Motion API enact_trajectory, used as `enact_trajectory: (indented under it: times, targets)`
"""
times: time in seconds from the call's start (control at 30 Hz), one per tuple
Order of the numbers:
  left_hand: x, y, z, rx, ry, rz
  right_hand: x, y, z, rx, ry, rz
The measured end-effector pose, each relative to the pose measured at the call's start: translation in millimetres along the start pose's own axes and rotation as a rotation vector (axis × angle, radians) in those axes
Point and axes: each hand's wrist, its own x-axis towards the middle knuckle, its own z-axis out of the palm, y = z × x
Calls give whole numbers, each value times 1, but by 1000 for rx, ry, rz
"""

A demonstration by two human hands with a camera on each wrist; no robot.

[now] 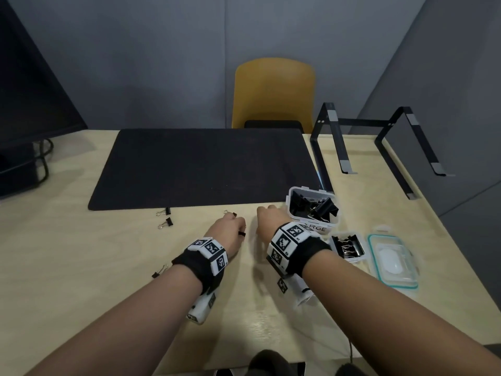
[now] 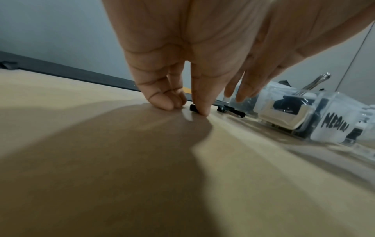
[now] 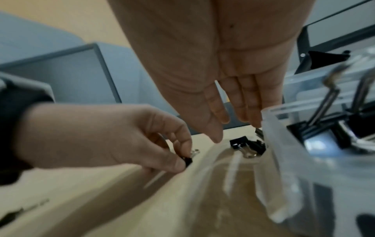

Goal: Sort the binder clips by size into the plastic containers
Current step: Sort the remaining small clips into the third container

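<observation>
Head view: pale wooden desk [image 1: 81,253], grey walls; left fingers [image 3: 178,162] pinching small clip [image 3: 187,160], right fingers [image 3: 237,102] straight.

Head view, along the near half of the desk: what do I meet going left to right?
Clip pair below the mat → left hand → right hand → LARGE container → medium-clip container → teal-rimmed lid.

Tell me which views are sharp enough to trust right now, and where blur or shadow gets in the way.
Head view: sharp and evenly lit, edges bowed. Left wrist view: the left hand casts a broad shadow on the table; the MEDIUM container is soft. Right wrist view: motion blur smears the near container rim; the small clip stays readable.
</observation>
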Motion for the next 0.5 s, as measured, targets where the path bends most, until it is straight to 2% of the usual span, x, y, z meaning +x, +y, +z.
enact_trajectory:
  times: [0.2,0.5]
  targets:
    - [-5,-10,-1,45,-50,-5,13,-7,3,-146,-67,-27]
    - [-8,-9,-2,19,-81,-55,10,-12,11,-169,-28,-55]
